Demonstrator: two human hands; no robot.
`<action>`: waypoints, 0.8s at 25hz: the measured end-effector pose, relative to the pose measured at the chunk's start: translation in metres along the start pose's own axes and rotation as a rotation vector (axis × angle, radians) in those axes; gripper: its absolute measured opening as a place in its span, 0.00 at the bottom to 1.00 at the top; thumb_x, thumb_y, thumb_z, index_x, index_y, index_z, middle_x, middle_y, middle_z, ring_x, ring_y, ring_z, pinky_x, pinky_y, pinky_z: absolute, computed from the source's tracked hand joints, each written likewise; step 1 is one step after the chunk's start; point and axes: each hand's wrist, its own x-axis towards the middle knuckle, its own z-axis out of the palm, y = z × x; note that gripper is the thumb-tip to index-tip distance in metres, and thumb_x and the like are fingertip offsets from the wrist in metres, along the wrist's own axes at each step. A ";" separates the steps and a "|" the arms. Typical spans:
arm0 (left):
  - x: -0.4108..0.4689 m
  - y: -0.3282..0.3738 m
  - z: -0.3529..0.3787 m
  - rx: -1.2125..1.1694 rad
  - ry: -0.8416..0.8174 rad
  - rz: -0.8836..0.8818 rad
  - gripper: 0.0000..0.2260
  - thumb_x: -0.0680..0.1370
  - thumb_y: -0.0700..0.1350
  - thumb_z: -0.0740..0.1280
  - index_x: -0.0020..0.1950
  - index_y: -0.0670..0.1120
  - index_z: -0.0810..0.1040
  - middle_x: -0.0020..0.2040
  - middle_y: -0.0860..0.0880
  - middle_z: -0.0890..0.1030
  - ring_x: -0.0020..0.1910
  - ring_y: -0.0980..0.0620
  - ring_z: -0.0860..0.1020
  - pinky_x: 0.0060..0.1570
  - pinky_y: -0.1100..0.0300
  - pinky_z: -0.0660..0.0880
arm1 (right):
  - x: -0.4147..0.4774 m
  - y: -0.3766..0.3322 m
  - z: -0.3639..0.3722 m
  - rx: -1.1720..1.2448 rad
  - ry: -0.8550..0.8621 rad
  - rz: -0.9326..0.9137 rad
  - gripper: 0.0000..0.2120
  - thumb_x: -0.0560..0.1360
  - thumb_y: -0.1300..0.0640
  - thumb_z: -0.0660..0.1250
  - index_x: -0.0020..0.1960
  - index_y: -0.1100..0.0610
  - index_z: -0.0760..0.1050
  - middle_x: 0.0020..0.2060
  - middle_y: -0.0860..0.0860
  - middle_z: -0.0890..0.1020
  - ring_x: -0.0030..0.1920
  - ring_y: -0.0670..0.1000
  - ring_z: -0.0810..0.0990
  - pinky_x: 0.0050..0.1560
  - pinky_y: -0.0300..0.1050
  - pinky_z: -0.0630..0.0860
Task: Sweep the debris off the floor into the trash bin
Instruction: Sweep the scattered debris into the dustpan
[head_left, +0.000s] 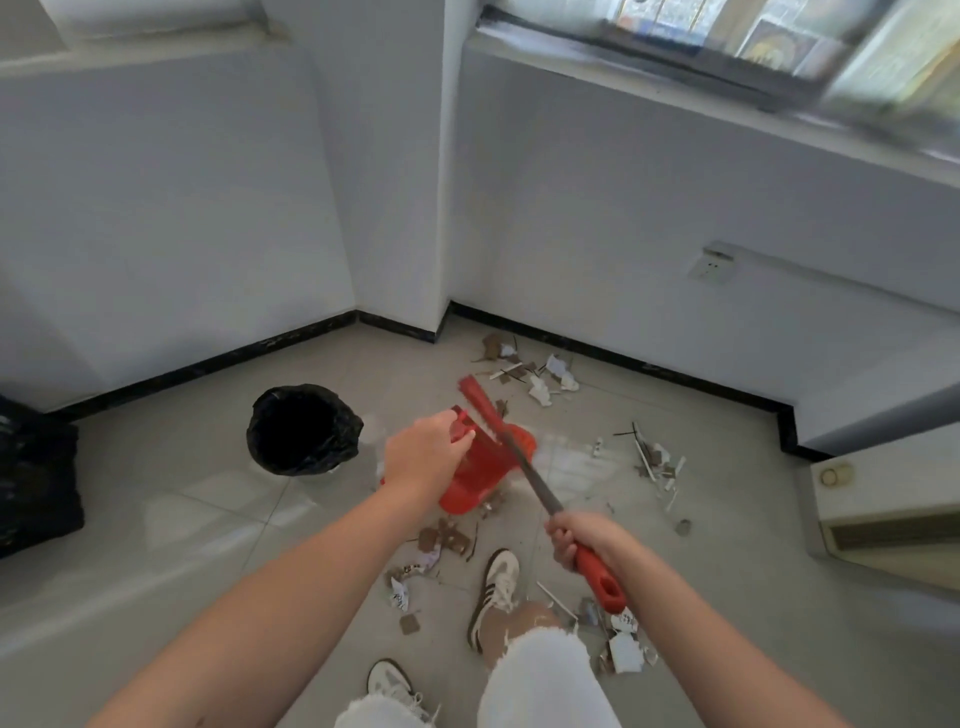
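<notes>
My left hand (423, 453) grips the handle of a red dustpan (480, 475) that hangs above the tiled floor at the centre. My right hand (582, 538) is shut on the red grip of a broom (524, 470), whose metal shaft runs up and left to a red head (480, 402) above the pan. A trash bin (304, 428) lined with a black bag stands open to the left of the dustpan. Debris of torn paper and cardboard lies in patches: near the far wall (540, 374), to the right (657, 462) and around my feet (431, 558).
White walls with a black skirting (208, 364) close the corner behind the bin. A black bag (36, 478) sits at the left edge. A low beige unit (883, 509) stands on the right. My two shoes (496, 587) stand among the scraps.
</notes>
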 end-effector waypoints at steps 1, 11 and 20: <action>0.007 -0.001 -0.001 -0.015 0.017 -0.036 0.15 0.80 0.58 0.62 0.45 0.48 0.77 0.42 0.51 0.82 0.43 0.46 0.81 0.39 0.56 0.76 | 0.003 -0.014 -0.005 -0.017 0.012 -0.024 0.09 0.77 0.69 0.58 0.39 0.62 0.67 0.22 0.50 0.70 0.14 0.43 0.65 0.13 0.32 0.62; 0.101 0.006 -0.002 0.027 0.137 -0.238 0.16 0.77 0.62 0.65 0.45 0.49 0.79 0.39 0.50 0.82 0.41 0.47 0.80 0.38 0.53 0.74 | 0.135 -0.214 -0.085 -0.429 0.188 -0.203 0.11 0.74 0.69 0.60 0.34 0.62 0.68 0.24 0.55 0.70 0.17 0.49 0.68 0.20 0.37 0.67; 0.186 -0.008 0.050 0.229 0.139 -0.066 0.18 0.77 0.64 0.61 0.52 0.54 0.84 0.37 0.54 0.83 0.36 0.52 0.82 0.30 0.52 0.77 | 0.252 -0.321 -0.080 -0.626 0.188 -0.259 0.05 0.76 0.63 0.60 0.50 0.64 0.70 0.29 0.58 0.75 0.26 0.54 0.72 0.29 0.45 0.71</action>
